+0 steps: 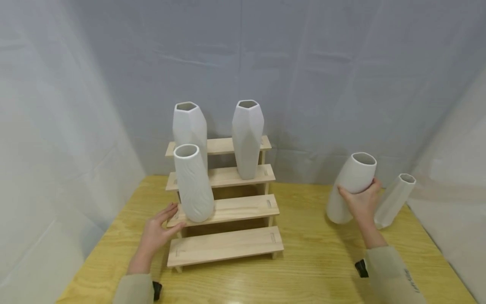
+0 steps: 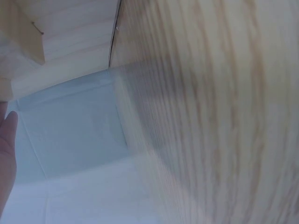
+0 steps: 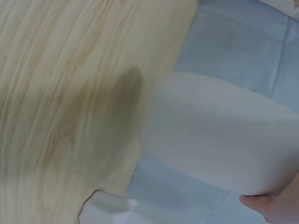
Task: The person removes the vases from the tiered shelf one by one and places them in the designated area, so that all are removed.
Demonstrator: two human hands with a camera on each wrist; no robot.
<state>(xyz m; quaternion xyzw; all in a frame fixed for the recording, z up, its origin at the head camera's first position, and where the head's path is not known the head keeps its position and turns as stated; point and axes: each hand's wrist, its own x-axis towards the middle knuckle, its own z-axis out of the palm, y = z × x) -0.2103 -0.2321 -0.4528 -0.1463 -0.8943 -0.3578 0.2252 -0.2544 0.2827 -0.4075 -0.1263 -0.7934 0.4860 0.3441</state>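
Observation:
On the right, my right hand (image 1: pixel 362 202) grips a smooth white vase (image 1: pixel 347 190) round its side, thumb towards the left. That vase leans to the right; whether its base touches the table I cannot tell. The right wrist view shows its pale body (image 3: pixel 215 130) and a thumb (image 3: pixel 261 205). My left hand (image 1: pixel 157 230) is at the left end of a stepped wooden stand (image 1: pixel 243 209), fingers extended and nothing held. Near it, a white vase with a wavy relief (image 1: pixel 195 190) stands on the second step from the bottom. In the left wrist view only part of the hand (image 2: pixel 5 154) shows.
Two faceted white vases stand higher up: one at left (image 1: pixel 190 126), partly hidden, and one at right (image 1: pixel 247 139). A slim faceted vase (image 1: pixel 392 202) is beside my right hand. A yellow wooden table (image 1: pixel 303 261) bears everything; grey sheeting (image 1: pixel 303 84) hangs behind.

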